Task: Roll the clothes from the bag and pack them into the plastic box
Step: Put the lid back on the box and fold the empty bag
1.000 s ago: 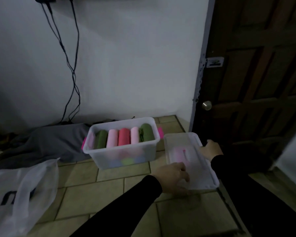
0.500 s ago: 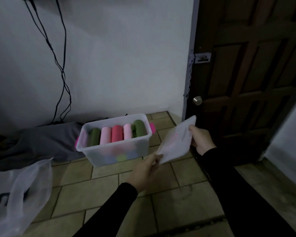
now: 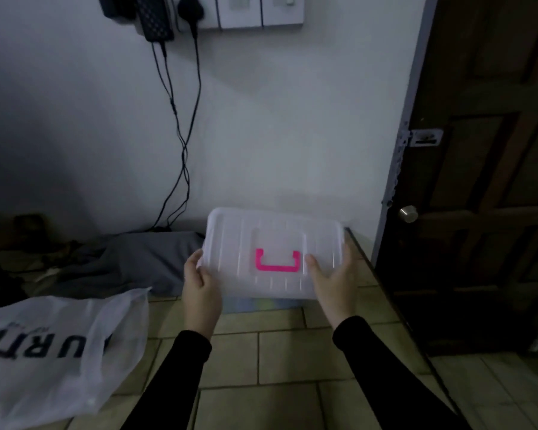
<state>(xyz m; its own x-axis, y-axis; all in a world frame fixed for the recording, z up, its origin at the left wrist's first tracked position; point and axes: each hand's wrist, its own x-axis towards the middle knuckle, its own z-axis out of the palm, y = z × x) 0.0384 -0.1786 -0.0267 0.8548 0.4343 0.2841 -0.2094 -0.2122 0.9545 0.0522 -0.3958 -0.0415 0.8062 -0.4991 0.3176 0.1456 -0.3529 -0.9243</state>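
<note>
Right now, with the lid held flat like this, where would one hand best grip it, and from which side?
Take the pink handle in the middle of the lid, coming from above. It sits central, so the flat lid should hang balanced. The left hand and right hand hold the two short edges, which leaves the top open. Whether the handle lifts clear of its recess cannot be told.

The lid (image 3: pixel 274 252) hides nearly all the plastic box (image 3: pixel 261 304) and its clothes.
</note>
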